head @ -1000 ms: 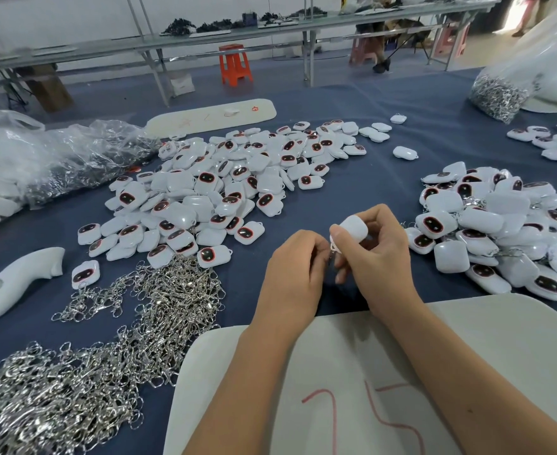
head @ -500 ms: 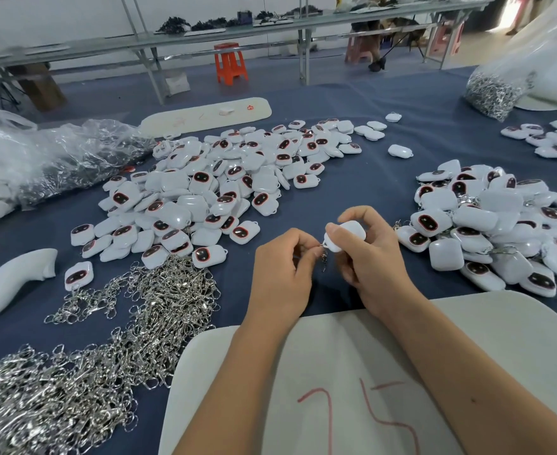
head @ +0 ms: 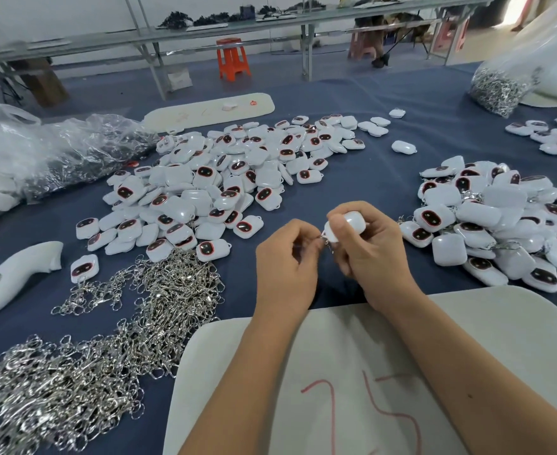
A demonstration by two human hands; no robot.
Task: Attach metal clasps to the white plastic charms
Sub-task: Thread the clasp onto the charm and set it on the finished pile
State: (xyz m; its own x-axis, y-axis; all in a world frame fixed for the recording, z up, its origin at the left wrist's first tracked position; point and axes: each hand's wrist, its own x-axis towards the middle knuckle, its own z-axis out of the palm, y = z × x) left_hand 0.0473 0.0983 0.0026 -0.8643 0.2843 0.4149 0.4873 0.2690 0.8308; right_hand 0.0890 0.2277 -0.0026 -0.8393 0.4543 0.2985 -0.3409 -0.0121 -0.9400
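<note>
My right hand [head: 370, 254] pinches a white plastic charm [head: 349, 224] between thumb and fingers, above the blue cloth. My left hand [head: 285, 267] meets it from the left, fingertips closed on a small metal clasp [head: 323, 238] at the charm's lower corner. The clasp is mostly hidden by my fingers. A big heap of loose white charms [head: 224, 178] with dark red faces lies beyond my left hand. A pile of silver clasps [head: 106, 339] spreads at the lower left. A second heap of charms [head: 500, 224], some with clasps showing, sits to the right.
A white board [head: 401, 372] with red marks lies under my forearms. A white handle-shaped tool [head: 11, 280] rests at the left edge. Clear plastic bags [head: 40, 152] lie at the far left; a bag of clasps [head: 500, 90] sits far right. An oval white board [head: 211, 111] lies beyond.
My hands stay together on the charm and clasp. The right hand has turned the charm slightly, and the left fingertips have closed in at its corner.
</note>
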